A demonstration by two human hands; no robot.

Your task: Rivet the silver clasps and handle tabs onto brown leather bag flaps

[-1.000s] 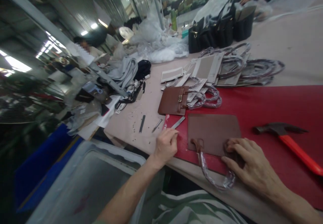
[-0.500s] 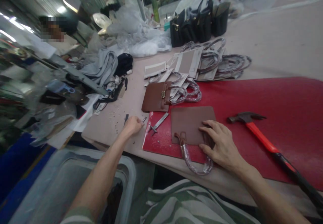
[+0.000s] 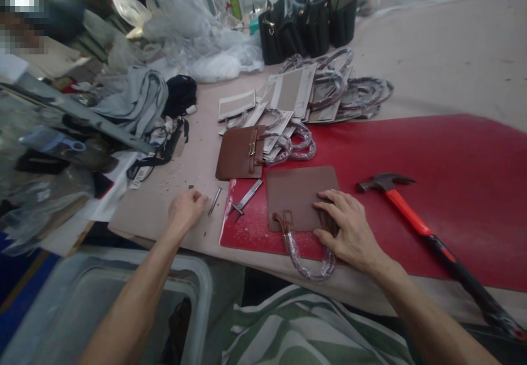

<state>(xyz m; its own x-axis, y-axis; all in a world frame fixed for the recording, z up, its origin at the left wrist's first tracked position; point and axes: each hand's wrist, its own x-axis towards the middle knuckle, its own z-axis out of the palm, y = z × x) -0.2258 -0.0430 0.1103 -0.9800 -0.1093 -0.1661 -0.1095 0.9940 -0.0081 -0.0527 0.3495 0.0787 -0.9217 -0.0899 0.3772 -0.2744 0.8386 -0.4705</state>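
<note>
My right hand (image 3: 346, 226) lies flat, fingers apart, on the lower right corner of a brown leather panel (image 3: 298, 192) on the red mat (image 3: 436, 156). A plastic-wrapped handle (image 3: 307, 262) hangs from the panel's near edge over the mat's front. My left hand (image 3: 185, 208) rests on the beige table left of the mat, fingers bunched down; what is under them is hidden. A thin metal strip (image 3: 214, 201) and a metal tool (image 3: 246, 196) lie just right of it.
A hammer with a red and black handle (image 3: 411, 219) lies on the mat to the right. A brown flap with a buckle (image 3: 239, 153), stacked panels and wrapped handles (image 3: 329, 88), black bags (image 3: 304, 19) and a grey bin (image 3: 102, 299) surround me.
My left hand has moved left off the mat's edge onto the beige table, over where a dark strip lay. My right hand stays on the panel. The view has swung right.
</note>
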